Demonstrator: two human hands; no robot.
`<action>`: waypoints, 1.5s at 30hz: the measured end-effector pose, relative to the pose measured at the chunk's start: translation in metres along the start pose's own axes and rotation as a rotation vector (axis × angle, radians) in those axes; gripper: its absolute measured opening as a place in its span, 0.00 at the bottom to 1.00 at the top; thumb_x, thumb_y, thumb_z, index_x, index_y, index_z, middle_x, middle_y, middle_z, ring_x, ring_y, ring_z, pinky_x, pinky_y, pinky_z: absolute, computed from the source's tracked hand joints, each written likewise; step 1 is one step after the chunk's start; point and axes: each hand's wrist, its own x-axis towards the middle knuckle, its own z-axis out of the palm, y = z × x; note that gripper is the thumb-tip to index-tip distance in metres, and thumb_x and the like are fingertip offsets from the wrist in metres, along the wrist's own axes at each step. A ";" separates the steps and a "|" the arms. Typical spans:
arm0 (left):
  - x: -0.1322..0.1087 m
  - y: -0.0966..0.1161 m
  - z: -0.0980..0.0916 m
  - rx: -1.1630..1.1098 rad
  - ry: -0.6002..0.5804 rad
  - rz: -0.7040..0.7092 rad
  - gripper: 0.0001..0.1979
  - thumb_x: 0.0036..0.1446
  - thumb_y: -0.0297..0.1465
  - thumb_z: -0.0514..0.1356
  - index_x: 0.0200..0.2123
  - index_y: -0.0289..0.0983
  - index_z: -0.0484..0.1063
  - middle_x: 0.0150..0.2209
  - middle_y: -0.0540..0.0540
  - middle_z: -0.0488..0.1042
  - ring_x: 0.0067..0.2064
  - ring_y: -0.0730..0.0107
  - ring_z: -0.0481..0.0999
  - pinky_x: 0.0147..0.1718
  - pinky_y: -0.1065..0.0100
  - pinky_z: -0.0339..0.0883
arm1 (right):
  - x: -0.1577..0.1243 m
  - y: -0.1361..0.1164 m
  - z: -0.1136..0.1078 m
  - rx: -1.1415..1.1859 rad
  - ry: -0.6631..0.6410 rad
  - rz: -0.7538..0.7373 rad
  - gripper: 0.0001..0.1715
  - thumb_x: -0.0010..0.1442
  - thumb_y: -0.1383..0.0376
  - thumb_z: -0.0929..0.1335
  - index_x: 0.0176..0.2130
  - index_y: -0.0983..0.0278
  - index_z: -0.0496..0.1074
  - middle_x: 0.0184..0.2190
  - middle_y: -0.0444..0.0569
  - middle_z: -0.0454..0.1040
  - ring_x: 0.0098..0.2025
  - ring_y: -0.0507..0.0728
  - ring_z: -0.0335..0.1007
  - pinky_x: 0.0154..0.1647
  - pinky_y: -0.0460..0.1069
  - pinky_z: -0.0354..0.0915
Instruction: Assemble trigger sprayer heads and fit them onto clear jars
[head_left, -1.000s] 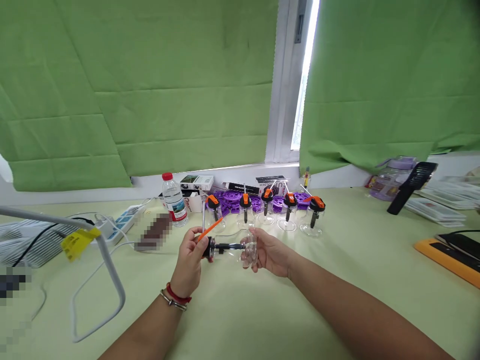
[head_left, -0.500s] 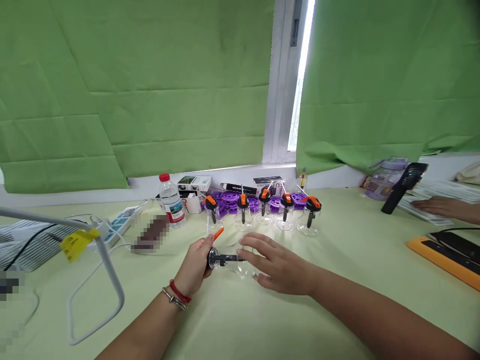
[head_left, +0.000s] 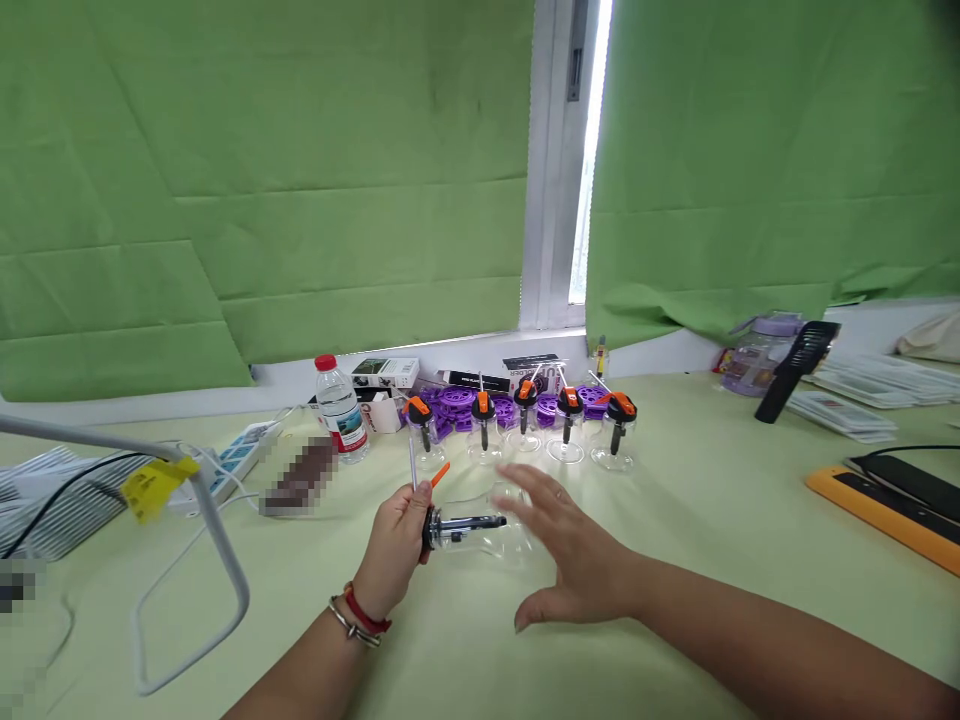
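My left hand is wrapped round the black cap end of a clear bottle, which lies on its side just over the table. An orange lever and a thin pale tube stick up from that cap beside my thumb. Inside the bottle a dark rod runs toward the base. My right hand is open by the bottle's base, fingers and thumb spread apart; whether the fingertips touch the bottle I cannot tell. Beyond my hands, several similar clear bottles with black-and-orange caps stand upright in a row.
Purple spool-like pieces and small boxes lie behind the row. A red-capped water bottle stands left of it. A white metal frame is at near left, an orange-and-black device at right. A black comb-like tool leans at back right.
My right hand has let go of the bottle's base, its thumb and fingers spreading wide. My left hand keeps its hold on the cap end. Another person's hand at right has left the view.
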 end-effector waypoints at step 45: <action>-0.002 -0.007 0.015 -0.089 -0.151 0.011 0.24 0.57 0.54 0.48 0.38 0.37 0.61 0.21 0.56 0.64 0.15 0.78 0.59 0.14 0.73 0.53 | 0.029 -0.014 0.031 -0.080 -0.199 0.368 0.09 0.61 0.63 0.63 0.32 0.63 0.70 0.26 0.49 0.72 0.28 0.56 0.65 0.29 0.49 0.57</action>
